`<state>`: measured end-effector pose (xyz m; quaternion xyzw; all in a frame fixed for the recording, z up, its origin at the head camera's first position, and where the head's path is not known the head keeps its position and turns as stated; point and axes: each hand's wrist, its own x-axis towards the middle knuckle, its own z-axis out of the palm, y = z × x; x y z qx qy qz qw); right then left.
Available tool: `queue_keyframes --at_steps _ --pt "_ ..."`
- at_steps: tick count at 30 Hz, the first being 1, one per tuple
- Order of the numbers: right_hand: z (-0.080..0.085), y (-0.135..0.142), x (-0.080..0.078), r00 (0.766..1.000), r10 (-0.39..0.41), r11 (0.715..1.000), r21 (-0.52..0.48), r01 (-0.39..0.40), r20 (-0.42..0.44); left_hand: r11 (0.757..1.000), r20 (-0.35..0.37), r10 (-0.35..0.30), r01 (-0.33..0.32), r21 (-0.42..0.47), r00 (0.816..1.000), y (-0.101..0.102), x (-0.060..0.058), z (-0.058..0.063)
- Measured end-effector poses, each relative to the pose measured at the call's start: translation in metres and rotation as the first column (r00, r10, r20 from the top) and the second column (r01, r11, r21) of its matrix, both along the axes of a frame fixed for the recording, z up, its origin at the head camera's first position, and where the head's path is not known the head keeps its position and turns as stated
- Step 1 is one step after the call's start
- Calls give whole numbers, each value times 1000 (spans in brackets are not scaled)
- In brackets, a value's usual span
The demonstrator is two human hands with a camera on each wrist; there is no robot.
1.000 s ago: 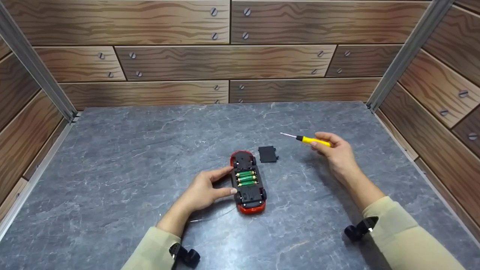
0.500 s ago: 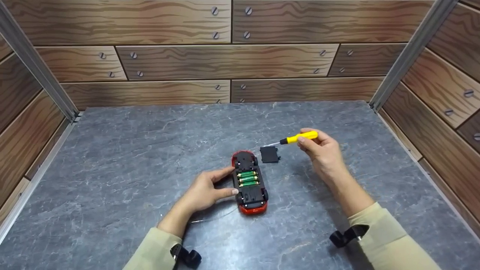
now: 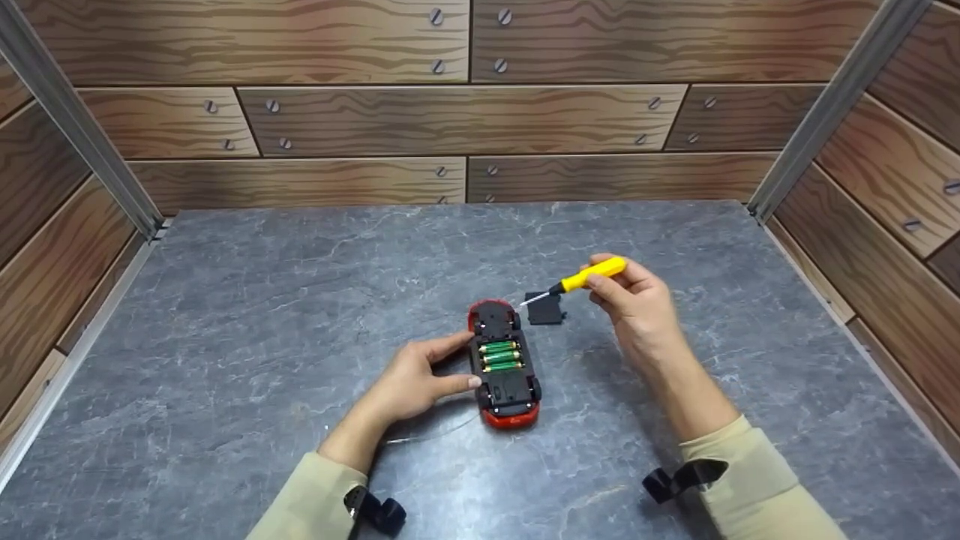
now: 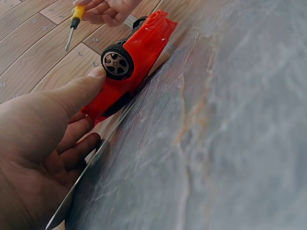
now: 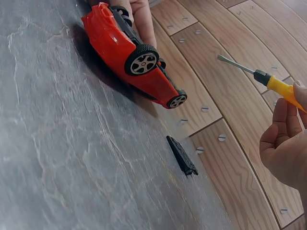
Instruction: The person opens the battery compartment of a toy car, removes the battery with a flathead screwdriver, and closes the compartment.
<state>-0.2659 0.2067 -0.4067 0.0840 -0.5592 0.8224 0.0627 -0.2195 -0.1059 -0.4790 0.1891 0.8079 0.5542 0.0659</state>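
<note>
Upturned red toy car [image 3: 508, 388] just beside your left hand [image 3: 412, 381], extended thumb and forefinger touching its side, your right hand [image 3: 637, 315] apart, pinching a yellow-handled screwdriver [image 3: 592, 274]

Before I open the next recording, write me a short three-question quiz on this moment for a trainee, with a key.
1. What does the person's right hand hold?
2. True or false: the toy car stands upright on its wheels.
3. Where is the flat black piece?
A) On top of the toy car
B) On the table, beside the toy car
C) In the right hand

Key:
1. The yellow-handled screwdriver.
2. False: it lies upside down, with green batteries showing in its underside.
3. B
</note>
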Motion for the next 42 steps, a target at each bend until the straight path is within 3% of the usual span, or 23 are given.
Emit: queue_keyframes --at_steps 10,20,27,31,34,42 --pt "-7 -4 6 1000 16 999 32 -16 -14 1000 3 -9 9 1 1000 2 2 -3" --pt "-13 -5 7 996 72 989 130 -65 -50 1000 7 1 -1 -10 1000 1 3 -1" --pt "-13 0 4 982 143 968 227 -112 -127 1000 16 0 0 -2 1000 1 3 0" --pt "-10 3 4 977 146 947 306 -92 -157 1000 24 2 -2 -6 1000 2 3 2" --pt "-8 4 6 982 105 933 359 -41 -159 1000 25 3 -3 -16 1000 2 2 2" --pt "-11 6 11 984 31 919 393 41 -176 999 36 20 -19 -29 999 -1 1 2"
